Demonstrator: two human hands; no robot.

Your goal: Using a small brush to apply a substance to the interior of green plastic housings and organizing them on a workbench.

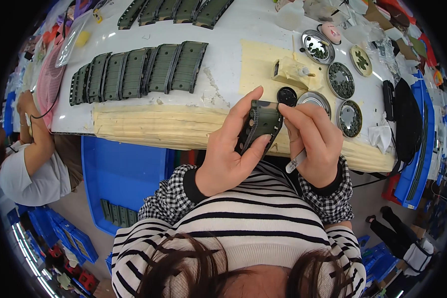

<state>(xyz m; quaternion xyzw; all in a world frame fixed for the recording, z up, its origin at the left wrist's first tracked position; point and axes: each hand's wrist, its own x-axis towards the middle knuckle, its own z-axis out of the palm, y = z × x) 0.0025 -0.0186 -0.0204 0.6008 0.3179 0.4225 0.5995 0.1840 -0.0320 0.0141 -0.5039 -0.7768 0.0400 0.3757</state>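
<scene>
My left hand is wrapped around a dark green curved plastic piece with ribbed edges, tilted up over the table's near edge. The thumb presses on its face and the fingers pass behind it. My right hand is closed, its thumb and index fingertips at the piece's upper right corner. A slim flat metal tool is tucked in that hand and sticks out below the fingers; its other end is hidden. Whether a small part sits between the fingertips cannot be made out. Just beyond them stands a small round black dish.
Similar green pieces stand in a row at left, with more at the far edge. Several round metal dishes hold small dark green parts at right, near a tape-covered block. A blue bin lies below; another person's arm shows at left.
</scene>
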